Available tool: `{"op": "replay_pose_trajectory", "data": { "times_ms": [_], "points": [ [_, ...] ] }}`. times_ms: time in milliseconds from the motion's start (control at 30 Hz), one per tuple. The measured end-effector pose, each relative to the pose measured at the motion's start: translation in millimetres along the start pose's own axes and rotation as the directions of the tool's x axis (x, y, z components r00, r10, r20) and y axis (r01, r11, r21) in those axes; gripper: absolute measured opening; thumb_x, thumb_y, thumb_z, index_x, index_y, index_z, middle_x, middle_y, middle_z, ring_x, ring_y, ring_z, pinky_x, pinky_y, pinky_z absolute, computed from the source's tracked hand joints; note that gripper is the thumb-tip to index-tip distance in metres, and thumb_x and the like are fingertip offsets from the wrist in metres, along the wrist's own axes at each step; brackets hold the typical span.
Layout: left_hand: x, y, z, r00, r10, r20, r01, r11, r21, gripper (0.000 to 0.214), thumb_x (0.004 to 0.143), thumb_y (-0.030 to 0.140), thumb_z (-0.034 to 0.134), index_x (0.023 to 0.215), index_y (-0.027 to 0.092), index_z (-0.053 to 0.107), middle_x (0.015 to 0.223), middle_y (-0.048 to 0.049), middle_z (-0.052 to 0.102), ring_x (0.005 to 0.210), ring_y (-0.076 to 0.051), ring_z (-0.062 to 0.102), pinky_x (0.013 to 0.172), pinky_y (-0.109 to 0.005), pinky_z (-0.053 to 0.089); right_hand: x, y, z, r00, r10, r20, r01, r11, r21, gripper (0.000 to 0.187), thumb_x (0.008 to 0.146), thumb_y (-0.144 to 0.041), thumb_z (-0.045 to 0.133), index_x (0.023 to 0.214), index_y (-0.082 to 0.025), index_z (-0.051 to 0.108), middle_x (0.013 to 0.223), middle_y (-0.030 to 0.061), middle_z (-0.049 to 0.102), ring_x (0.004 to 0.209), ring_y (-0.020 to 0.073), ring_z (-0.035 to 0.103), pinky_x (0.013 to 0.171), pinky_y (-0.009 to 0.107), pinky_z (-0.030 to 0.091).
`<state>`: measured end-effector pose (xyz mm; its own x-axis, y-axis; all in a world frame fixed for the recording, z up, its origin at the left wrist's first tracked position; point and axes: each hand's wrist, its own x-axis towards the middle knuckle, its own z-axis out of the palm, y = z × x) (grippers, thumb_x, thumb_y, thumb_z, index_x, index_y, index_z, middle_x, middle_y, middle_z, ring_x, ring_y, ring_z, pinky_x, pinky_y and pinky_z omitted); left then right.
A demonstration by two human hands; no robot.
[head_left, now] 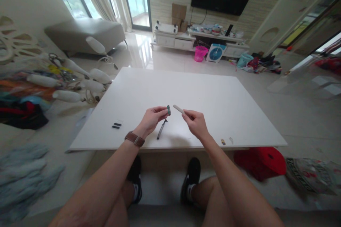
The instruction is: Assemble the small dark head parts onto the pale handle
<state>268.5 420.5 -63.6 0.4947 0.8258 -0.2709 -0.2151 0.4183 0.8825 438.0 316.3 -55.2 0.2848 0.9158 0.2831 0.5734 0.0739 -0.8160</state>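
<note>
My left hand (156, 117) pinches a small razor cartridge (168, 110), dark with a green strip, held above the white table (186, 88). Just right of it, my right hand (195, 122) is closed on a pale grey flat stick (178, 108) with a rounded end, its tip pointing at the cartridge without touching it. Its exact kind is unclear. Below my left fingers a dark razor handle (161, 130) lies on the table. Two small black strips (116, 126) in clear packaging sit farther left.
Two small items, one brownish (223, 142) and one clear (231, 140), lie near the table's front right edge. A red stool-like object (262, 163) stands below that edge. White lamp-like pieces (93, 85) crowd the left side. A pink basket (200, 54) stands beyond the table.
</note>
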Motion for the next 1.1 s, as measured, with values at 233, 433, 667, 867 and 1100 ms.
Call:
{"op": "replay_pose_trajectory", "data": {
  "times_ms": [233,433,667,867,1100],
  "points": [
    [3,-3,-0.6,1.000,-0.009,-0.020,0.007,0.997,-0.071,0.030,0.060,0.024,0.087,0.083,0.012,0.073,0.083,-0.0077,0.072,0.079,-0.016,0.066,0.080,-0.031,0.051,0,2,1,1.000,0.012,0.023,-0.013,0.999,0.053,0.025,0.085,-0.030,0.060,0.096,-0.016,0.078,0.071,0.0012,0.066,0.059,0.0111,0.048,0.056,0.023,0.035],
    [3,-3,-0.9,0.999,-0.012,-0.047,0.009,0.998,-0.060,0.027,0.061,0.023,0.086,0.082,0.011,0.073,0.081,-0.0071,0.072,0.077,-0.015,0.065,0.078,-0.030,0.051,-3,0,5,0.988,-0.006,0.152,0.002,1.000,0.021,0.025,0.087,-0.029,0.057,0.095,-0.017,0.078,0.064,-0.0003,0.063,0.057,0.0110,0.047,0.055,0.023,0.033],
    [3,-4,-0.6,0.999,-0.045,-0.018,0.043,0.997,-0.070,0.024,0.066,0.021,0.083,0.085,0.011,0.073,0.085,-0.0091,0.073,0.079,-0.015,0.066,0.075,-0.027,0.050,-2,-2,7,0.995,0.043,0.091,-0.050,0.996,0.078,0.029,0.087,-0.032,0.057,0.102,-0.017,0.078,0.068,0.0007,0.065,0.057,0.0109,0.046,0.053,0.022,0.033],
    [2,-4,-0.7,0.998,-0.049,-0.035,0.046,0.995,-0.090,0.023,0.066,0.020,0.083,0.086,0.011,0.074,0.086,-0.0094,0.073,0.078,-0.014,0.066,0.072,-0.025,0.050,-1,-1,5,0.996,0.061,0.057,-0.069,0.987,0.143,0.033,0.086,-0.035,0.059,0.104,-0.014,0.077,0.071,0.0028,0.065,0.059,0.0117,0.048,0.054,0.023,0.036],
    [3,-8,0.4,0.998,-0.058,-0.035,0.052,0.987,-0.151,0.020,0.065,0.015,0.083,0.083,0.012,0.074,0.081,-0.0071,0.073,0.076,-0.013,0.066,0.071,-0.023,0.051,-3,-3,18,0.993,0.028,0.117,-0.045,0.988,0.147,0.030,0.087,-0.032,0.057,0.104,-0.017,0.077,0.068,0.0006,0.064,0.057,0.0101,0.045,0.053,0.022,0.033]
  ]
}}
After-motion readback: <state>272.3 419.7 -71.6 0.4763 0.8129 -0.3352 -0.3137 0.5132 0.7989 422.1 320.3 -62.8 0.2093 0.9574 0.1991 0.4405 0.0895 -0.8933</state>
